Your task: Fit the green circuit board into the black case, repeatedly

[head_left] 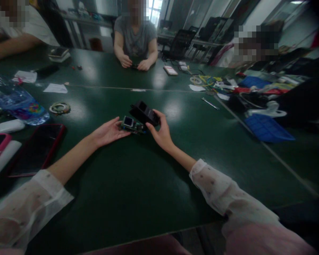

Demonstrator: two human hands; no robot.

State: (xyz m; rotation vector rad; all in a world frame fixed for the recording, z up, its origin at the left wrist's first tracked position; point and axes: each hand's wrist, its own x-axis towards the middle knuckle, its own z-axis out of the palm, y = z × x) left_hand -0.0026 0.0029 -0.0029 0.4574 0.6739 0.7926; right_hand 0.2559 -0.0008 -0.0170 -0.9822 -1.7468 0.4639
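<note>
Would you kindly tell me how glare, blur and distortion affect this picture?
Head view: pale glare patches on the green table; head view, left edge: bottle looks stretched and slanted, probably lens distortion; head view, centre: circuit board and black case recognisable, but fine detail is soft; head view, upper right corner: dark.

circuit board (137,128): green, dark screen (128,122) up | case (143,112): black, tilted, alongside

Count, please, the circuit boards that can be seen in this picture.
1: the circuit board, held at its end by the left hand, beside the black case in the right hand. Others may be hidden.
</note>
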